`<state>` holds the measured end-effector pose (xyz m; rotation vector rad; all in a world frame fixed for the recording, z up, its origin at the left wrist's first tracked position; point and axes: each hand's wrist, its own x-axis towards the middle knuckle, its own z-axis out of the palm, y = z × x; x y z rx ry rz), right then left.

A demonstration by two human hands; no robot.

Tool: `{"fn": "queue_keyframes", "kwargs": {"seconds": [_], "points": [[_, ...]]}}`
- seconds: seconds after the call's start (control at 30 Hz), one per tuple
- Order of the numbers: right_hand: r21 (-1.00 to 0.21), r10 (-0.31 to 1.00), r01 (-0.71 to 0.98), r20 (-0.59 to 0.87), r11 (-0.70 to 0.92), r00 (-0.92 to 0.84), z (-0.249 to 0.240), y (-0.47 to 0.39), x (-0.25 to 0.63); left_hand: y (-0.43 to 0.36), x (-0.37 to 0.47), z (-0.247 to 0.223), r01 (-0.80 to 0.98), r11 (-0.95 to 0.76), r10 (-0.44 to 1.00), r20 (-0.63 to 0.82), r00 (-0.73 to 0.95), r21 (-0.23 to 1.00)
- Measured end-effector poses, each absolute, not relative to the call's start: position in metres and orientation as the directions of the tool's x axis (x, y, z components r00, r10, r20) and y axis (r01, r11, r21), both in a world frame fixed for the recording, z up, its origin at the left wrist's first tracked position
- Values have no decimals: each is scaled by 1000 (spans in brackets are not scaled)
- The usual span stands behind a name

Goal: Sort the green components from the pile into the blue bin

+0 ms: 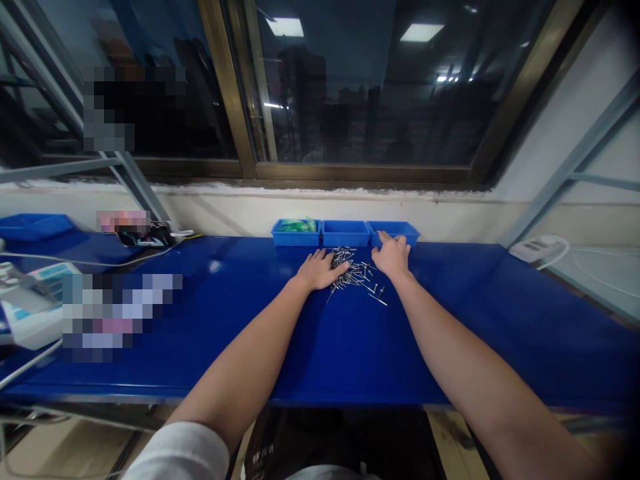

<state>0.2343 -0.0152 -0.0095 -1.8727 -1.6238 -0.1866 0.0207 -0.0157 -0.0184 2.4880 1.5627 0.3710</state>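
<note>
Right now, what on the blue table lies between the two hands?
In the head view, a loose pile of thin metal pieces lies between the left hand and the right hand, the left one partly overlapping it.

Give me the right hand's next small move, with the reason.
Probably move the right hand from the rightmost blue bin to the metal pins: it reaches that bin's near edge, while the pins lie heaped at the left hand.
</note>
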Motion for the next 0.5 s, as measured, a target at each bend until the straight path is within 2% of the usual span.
{"fn": "queue_keyframes", "kwargs": {"seconds": [0.07, 0.13, 0.2, 0.27, 0.33, 0.4, 0.5], "points": [[-474, 829, 879, 474, -44, 297, -10, -11, 237, -16, 21, -18, 856, -434, 900, 112, 420, 282], [-627, 822, 778, 419, -45, 386, -10, -5, 242, -17, 21, -17, 855, -433, 901, 105, 422, 286], [-808, 817, 589, 341, 1, 466, -11, 1, 246, -17, 21, -16, 853, -434, 900, 101, 423, 289], [-956, 809, 293, 186, 18, 558, -10, 6, 249, -18, 21, -15, 854, -433, 901, 101, 423, 290], [-1000, 809, -12, 7, 18, 588, -7, 9, 249, -19, 21, -15, 855, -431, 902, 101, 420, 288], [-972, 821, -233, -114, 23, 559, -2, 8, 248, -19, 21, -15, 858, -427, 903, 96, 418, 285], [-935, 835, -351, -156, 47, 527, 5, 6, 246, -18, 21, -15, 858, -429, 902, 85, 423, 284]]}}
